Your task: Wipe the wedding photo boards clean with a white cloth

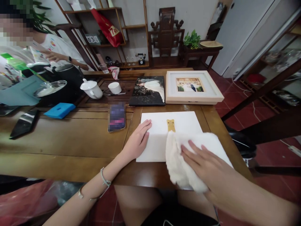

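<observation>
A white rectangular board (pixel 156 141) lies on the wooden table before me, with a small gold-coloured metal hanger plate (pixel 171 125) near its middle. My left hand (pixel 138 139) rests flat along the board's left edge, fingers stretched out and nothing in them. On the right half of the board, my right hand (pixel 199 160) presses on a fluffy white cloth (pixel 177 163) and holds it against the surface. The cloth hangs past the board's front edge and hides much of its right side. My right thumb is out of sight.
Behind the board lie a dark photo panel (pixel 150 91) and a pale framed picture (pixel 195 86). Left of them are a phone-like item (pixel 117 117), a white cup (pixel 114 88), a lidded white teapot (pixel 91 88) and a blue block (pixel 60 110). Another person (pixel 58 47) sits at the far left.
</observation>
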Available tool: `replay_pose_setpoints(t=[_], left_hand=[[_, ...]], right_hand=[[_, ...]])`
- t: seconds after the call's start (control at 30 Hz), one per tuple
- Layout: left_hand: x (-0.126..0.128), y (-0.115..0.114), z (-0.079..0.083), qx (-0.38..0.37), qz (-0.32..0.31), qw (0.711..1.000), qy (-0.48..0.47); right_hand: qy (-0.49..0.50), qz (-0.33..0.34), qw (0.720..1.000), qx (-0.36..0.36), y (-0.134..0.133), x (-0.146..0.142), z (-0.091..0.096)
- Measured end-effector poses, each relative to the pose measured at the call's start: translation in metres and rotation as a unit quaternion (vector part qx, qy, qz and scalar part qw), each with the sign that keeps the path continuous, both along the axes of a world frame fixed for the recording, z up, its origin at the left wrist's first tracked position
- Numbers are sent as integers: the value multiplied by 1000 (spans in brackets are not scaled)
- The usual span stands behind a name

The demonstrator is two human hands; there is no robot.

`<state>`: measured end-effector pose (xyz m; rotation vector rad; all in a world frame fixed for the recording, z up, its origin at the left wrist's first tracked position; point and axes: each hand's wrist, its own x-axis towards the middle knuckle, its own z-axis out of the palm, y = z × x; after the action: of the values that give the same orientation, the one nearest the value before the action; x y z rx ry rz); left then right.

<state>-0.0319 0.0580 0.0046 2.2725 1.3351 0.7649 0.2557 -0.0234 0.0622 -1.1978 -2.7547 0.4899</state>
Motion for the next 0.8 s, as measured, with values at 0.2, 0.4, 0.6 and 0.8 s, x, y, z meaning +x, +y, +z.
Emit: replay_pose_setpoints(t=[0.2,0.4,0.6,0.8], left_hand=[[0,0,-1,6,-1,1000,2],[-1,0,-1,13,-7,1000,-4],[-1,0,0,9,-3,1000,-3],[-1,0,-2,15,-9,1000,-5]], right_hand=[[35,-10,997,-68,27,5,14],[110,10,994,-16,122,3,-15],[118,-61,991,18,106,-7,-19],[90,-10,993,-74,12,-6,12]])
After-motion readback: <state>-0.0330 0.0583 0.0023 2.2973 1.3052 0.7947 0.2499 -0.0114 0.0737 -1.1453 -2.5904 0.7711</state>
